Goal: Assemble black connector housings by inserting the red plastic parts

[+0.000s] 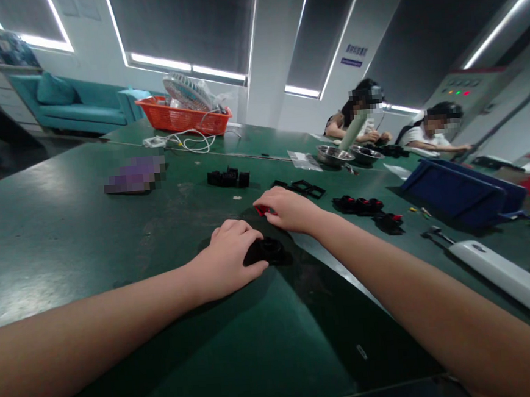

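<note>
My left hand [233, 256] is closed around a black plastic part [269, 251] with a round feature on top, low over the green table [166, 347]. Just beyond it, my right hand [285, 208] pinches a small red piece [261, 210], mostly covered by the fingers. Flat black frames [307, 188] lie right behind the right hand. To the right sit black parts with red inserts [358, 204] and a similar single part [388, 222]. Farther back on the left stands a black assembled part [228, 177].
A blue bin [461, 192] and a white handheld tool [505, 277] lie on the right. Metal bowls [335, 155] stand toward the back, near two people seated at the table. An orange basket [180, 118], white cable [196, 144] and purple blurred object [134, 174] are at left.
</note>
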`<state>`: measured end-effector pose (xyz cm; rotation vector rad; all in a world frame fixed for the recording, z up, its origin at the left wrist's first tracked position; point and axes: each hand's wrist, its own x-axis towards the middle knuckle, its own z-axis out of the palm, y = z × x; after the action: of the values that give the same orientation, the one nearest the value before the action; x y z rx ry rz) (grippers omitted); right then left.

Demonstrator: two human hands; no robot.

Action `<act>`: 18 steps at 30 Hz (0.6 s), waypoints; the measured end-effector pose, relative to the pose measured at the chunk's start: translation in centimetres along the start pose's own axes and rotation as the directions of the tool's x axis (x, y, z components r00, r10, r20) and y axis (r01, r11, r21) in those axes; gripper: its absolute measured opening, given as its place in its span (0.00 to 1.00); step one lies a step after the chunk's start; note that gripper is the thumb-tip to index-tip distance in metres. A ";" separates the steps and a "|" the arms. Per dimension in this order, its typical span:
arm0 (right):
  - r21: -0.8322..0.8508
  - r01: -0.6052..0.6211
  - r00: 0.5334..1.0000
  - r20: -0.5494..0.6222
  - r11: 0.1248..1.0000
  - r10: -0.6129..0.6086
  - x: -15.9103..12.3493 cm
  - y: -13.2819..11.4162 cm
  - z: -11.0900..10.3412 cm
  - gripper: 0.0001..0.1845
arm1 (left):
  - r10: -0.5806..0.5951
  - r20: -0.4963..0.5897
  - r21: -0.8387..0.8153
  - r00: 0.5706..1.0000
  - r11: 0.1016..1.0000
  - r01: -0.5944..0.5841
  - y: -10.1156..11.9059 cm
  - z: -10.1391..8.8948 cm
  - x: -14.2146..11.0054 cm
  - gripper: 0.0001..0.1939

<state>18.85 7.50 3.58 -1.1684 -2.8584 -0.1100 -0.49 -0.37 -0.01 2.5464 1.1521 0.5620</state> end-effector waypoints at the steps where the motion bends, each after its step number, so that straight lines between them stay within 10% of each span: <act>1: 0.003 -0.007 1.000 -0.007 1.000 0.007 -0.1 -0.1 -0.1 0.17 | 0.003 -0.002 0.003 1.000 1.000 -0.003 0.0 0.0 0.0 0.20; 18: 0.125 -0.038 0.992 -0.112 0.991 0.052 -0.7 0.1 -0.3 0.07 | -0.005 0.000 -0.001 1.000 1.000 0.005 -0.1 0.0 -0.1 0.19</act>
<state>19.43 7.10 3.88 -1.1620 -2.6953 0.0004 -0.57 -0.37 -0.06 2.5419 1.1569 0.5619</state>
